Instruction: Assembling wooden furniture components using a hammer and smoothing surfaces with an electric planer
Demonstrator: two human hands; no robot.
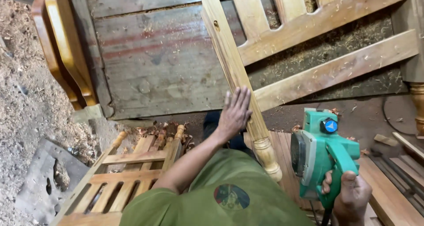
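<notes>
A wooden bed frame panel with slats and rails fills the upper right of the frame, dusted with shavings and lying over a worn plank work surface. Its long turned post runs diagonally from top centre down to a rounded foot at lower centre. A smaller slatted wooden frame lies on the ground at lower left, beside a sawdust floor.

The green electric hand planer sits at lower right, clear of the wood, with the right hand closed round its handle. The left hand lies flat and spread on the post, fingers fanned, gripping nothing.

The main risk, as I judge it, is that open palm lying on the post the planer could run along: a pass toward it could reach the fingers. The post may also roll or shift under a flat hand, gouging the surface. Loose shavings could make footing or the tool's sole slip.
</notes>
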